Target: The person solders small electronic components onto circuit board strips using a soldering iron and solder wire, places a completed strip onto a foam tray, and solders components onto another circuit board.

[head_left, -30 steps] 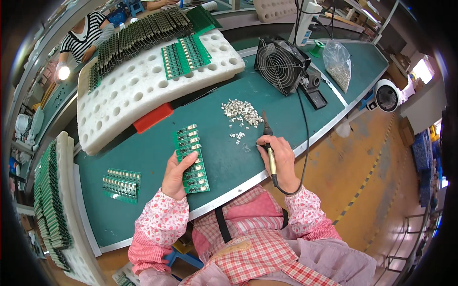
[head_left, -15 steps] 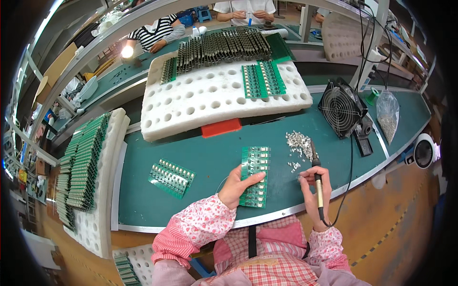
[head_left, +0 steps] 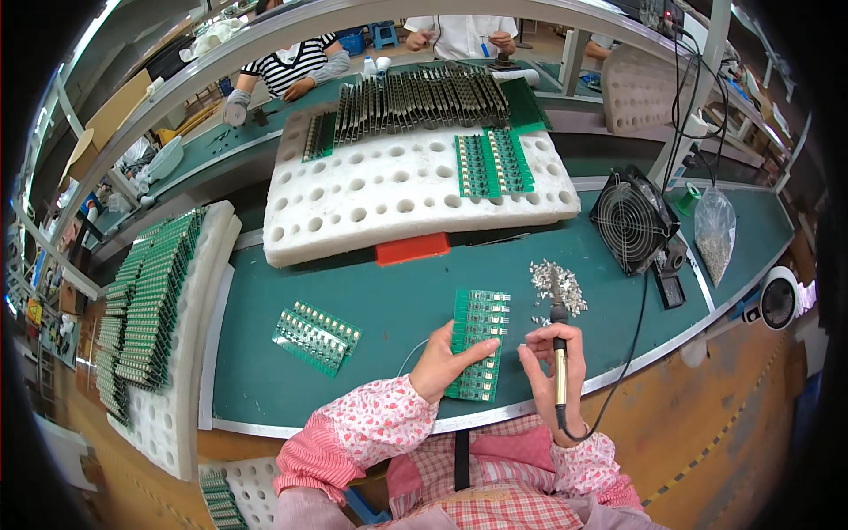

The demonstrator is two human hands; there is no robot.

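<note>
"What does the left hand (head_left: 442,366) hold?"
"A green board (head_left: 481,320), grip closed, thumb across it, at the near side of the desk (head_left: 402,305)."
"And the right hand (head_left: 572,353)?"
"Grip curled round an iron (head_left: 560,375), right of the board, tip by the parts (head_left: 572,296)."

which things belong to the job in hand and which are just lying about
Likely in the job:
green rectangular circuit board, left hand
black-and-gold soldering iron, right hand
small silvery components, heaped

Apparently lying about:
red rectangular object
blue plastic stool
</note>
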